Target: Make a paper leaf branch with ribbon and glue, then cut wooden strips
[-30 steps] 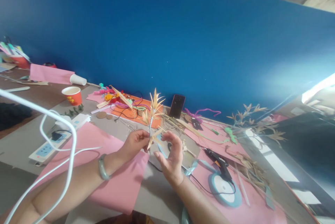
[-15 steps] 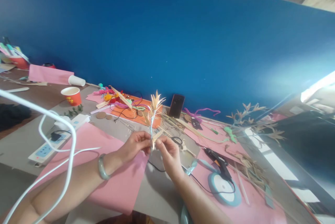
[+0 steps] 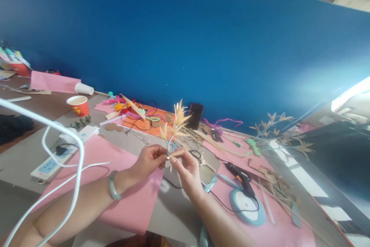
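Pinched in my left hand (image 3: 152,159) is the lower stem of an artificial flower stem (image 3: 179,119), which rises upright with pale tan pointed petals and a light blue wrapped stalk. My right hand (image 3: 187,168) meets it at the base, thumb and forefinger closed on a small tan leaf piece (image 3: 177,153) against the stalk. The fingertips of both hands nearly touch and hide the join. A jade-coloured bangle circles my left wrist. Beneath my left forearm lies a pink sheet (image 3: 121,208).
A glue gun (image 3: 241,177) rests by a blue ribbon roll (image 3: 248,208) on the right. At left are a power strip (image 3: 65,154), a red paper cup (image 3: 79,106) and a white cable (image 3: 82,154) close to the camera. A phone (image 3: 195,116) leans on the blue wall.
The flower stem has turned and tipped to the right, its petals now facing more to the side. The leaf piece at its base has swung lower. Both hands stay almost in place.
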`<state>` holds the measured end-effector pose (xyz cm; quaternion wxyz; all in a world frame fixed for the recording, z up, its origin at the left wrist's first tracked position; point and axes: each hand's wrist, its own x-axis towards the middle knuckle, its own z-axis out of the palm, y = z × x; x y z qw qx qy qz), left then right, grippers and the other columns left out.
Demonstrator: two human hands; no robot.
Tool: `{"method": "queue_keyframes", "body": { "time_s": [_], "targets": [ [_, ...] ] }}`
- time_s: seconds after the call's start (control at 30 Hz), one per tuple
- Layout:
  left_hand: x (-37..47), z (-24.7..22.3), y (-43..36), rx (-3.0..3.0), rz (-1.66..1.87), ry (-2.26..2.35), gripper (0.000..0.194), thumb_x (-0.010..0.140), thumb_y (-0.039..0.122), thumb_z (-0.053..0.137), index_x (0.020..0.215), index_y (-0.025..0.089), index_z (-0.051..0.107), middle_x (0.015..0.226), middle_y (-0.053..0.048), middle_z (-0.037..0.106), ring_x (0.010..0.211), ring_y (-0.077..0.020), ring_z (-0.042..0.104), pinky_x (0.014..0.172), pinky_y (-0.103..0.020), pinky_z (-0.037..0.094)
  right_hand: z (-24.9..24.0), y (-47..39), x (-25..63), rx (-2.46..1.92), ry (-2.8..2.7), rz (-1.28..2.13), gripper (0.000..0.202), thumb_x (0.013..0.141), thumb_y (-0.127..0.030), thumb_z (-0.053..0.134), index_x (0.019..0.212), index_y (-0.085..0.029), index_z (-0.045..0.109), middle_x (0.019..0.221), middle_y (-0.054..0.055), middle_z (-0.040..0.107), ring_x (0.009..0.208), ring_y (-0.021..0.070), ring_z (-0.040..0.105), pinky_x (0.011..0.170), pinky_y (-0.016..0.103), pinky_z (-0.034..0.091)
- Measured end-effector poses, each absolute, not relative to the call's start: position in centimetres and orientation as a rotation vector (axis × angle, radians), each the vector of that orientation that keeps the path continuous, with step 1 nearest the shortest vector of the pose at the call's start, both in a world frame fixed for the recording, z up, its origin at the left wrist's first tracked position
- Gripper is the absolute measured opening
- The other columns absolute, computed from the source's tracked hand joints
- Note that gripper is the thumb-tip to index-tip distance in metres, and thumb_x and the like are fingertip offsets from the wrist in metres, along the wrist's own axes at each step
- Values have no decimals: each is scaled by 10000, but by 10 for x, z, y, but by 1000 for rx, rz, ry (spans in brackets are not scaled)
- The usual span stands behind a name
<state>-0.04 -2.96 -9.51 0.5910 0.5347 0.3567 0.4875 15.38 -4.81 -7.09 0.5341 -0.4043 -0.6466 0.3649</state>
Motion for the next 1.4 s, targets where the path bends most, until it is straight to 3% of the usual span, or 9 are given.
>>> {"method": "queue_keyframes", "body": {
  "time_s": [0.23,0.4,0.53,0.63,0.83,1.0,1.1,1.23,1.4],
  "targets": [
    [0,-96,-34,1317,1140,916,287,754,410,674,760,137,584,544,9,579,500,-109,545,510,-223,432,-72,-50,149,-983,-1440,881,207,767,-354,689,728,-183,578,710,-6,543,680,141,514,652,268,427],
    [-3,-90,-27,1184,1136,841,261,710,365,714,745,137,593,544,11,587,496,-105,539,542,-235,447,-79,-44,153,-1003,-1292,837,262,902,-403,467,801,-188,578,705,-1,544,676,143,509,686,287,436],
    [-5,-83,-25,1065,1178,843,238,688,339,723,757,144,606,587,17,585,517,-98,530,527,-224,426,-83,-39,156,-1089,-1394,802,151,822,-316,563,870,-178,602,773,22,601,726,164,540,691,296,446],
    [-4,-81,-26,1022,1191,850,258,641,328,755,712,148,585,644,16,583,514,-83,504,490,-212,389,-82,-39,153,-1080,-1616,830,128,757,-286,622,816,-173,634,736,16,611,685,157,526,655,281,441],
    [-2,-89,-25,1071,1182,812,279,654,344,753,677,153,551,640,42,510,475,-50,436,451,-195,312,-85,-42,145,-1045,-1546,1036,168,775,-334,651,805,-168,661,720,26,635,647,161,546,618,282,446],
    [-13,-85,-24,1247,1069,756,259,709,348,712,850,153,616,556,56,472,493,-73,434,487,-209,327,-91,-39,149,-1128,-1505,1049,195,782,-340,643,682,-173,639,532,-30,510,507,112,421,501,244,364],
    [-21,-80,-19,1209,1152,678,334,747,441,659,895,148,595,586,33,512,521,-87,454,516,-223,349,-93,-37,152,-1155,-1504,1035,190,789,-313,630,661,-173,619,490,-48,454,482,101,386,484,237,329],
    [-28,-75,-11,1058,1321,538,499,777,632,517,817,140,590,586,11,507,491,-91,439,477,-229,326,-94,-35,154,-1175,-1552,1006,205,791,-317,630,649,-172,600,503,-46,469,503,103,405,518,240,338],
    [-30,-66,-11,1021,1192,577,334,765,451,656,758,120,611,557,11,521,456,-81,463,461,-218,324,-91,-36,153,-1209,-1596,983,231,793,-350,621,651,-171,596,511,-39,498,514,112,434,536,240,350]
  ]
}}
